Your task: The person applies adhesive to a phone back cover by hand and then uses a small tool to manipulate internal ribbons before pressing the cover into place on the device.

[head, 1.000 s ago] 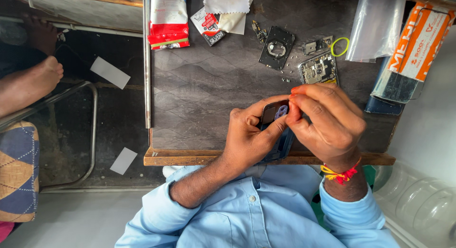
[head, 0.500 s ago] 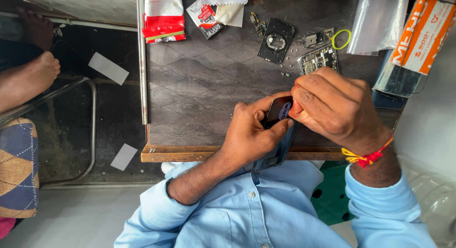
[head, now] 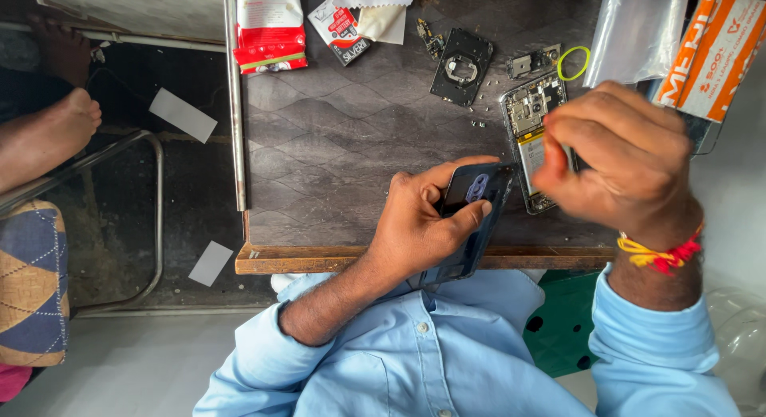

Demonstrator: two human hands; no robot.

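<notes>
My left hand grips a dark phone back cover, thumb on its inner face, over the near edge of the grey table. Up and to the right of the cover, my right hand is raised with its fingers pinched together; I cannot make out anything between them. Under that hand lies an opened phone body with its circuit board and battery showing.
On the table's far side lie a black square part, a small metal part, a yellow-green ring, a red and white packet, a small red packet, a clear plastic bag and an orange box. Another person's bare foot is at the left.
My right hand has left the cover and lifted up and to the right. The left hand still holds the cover, and the opened phone body now shows.
</notes>
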